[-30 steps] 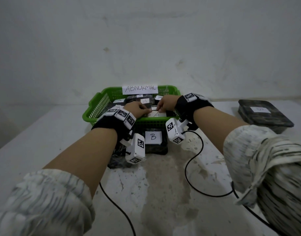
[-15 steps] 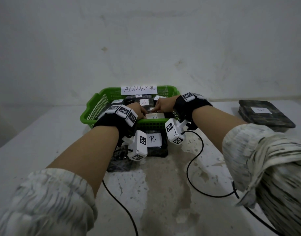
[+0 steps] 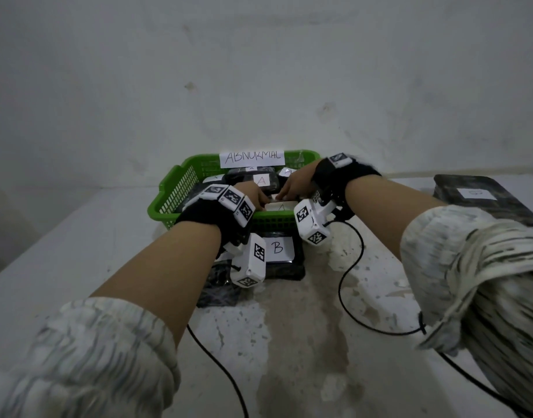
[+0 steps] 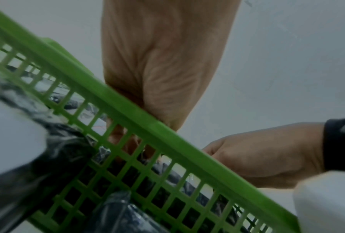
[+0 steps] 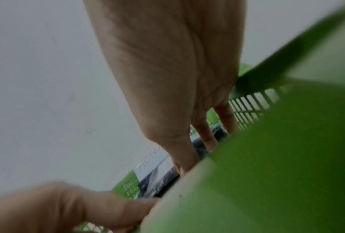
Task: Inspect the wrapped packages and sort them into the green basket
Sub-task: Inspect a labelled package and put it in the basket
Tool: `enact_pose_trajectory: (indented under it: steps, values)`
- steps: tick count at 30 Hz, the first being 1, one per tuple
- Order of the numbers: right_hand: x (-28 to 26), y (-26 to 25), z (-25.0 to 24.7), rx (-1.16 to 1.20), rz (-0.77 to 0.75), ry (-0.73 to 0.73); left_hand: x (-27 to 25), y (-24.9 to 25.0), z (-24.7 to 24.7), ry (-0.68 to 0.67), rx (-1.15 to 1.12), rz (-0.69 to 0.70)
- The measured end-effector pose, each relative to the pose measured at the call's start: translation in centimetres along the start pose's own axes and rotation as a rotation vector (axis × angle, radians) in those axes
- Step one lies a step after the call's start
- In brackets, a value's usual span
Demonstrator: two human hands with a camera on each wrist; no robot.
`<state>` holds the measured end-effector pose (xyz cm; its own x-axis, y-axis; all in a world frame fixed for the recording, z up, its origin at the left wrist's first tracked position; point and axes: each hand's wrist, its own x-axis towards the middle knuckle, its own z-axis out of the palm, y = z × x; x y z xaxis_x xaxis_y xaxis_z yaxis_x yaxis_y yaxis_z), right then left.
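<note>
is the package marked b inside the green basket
No, the package marked B lies on the table just in front of the green basket, outside its near wall.

Both forearms are bare below pale sleeves (image 3: 87,354) streaked with thin dark dashes, the cloth bunched and pushed up toward the elbows. Each wrist carries a black strap: the left wrist band (image 3: 212,214) bears a curved row of white blocks printed with black square-pattern markers, and the right wrist band (image 3: 334,179) has a similar marked block on top. A white boxy camera unit (image 3: 250,260) with the same markers hangs under the left wrist, another (image 3: 310,221) under the right. Thin black cables (image 3: 346,285) trail from both.
</note>
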<state>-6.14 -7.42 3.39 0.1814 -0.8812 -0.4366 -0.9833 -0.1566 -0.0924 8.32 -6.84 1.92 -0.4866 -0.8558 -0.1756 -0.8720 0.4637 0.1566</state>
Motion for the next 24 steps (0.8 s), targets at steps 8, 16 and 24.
enact_pose_trajectory:
  steps: [8,16,24]
  values:
    - [-2.9,2.0,-2.3,0.253,0.008,-0.032,-0.3,0.3,-0.9,0.073,-0.060,-0.027]
    - [-3.7,0.6,-3.0,0.084,0.021,-0.012,-0.3,0.4,-1.8,0.094,-0.079,-0.031]
    - [-3.8,0.7,-2.3,0.081,0.032,-0.069,0.1,0.0,-1.4,-0.073,0.045,-0.028]
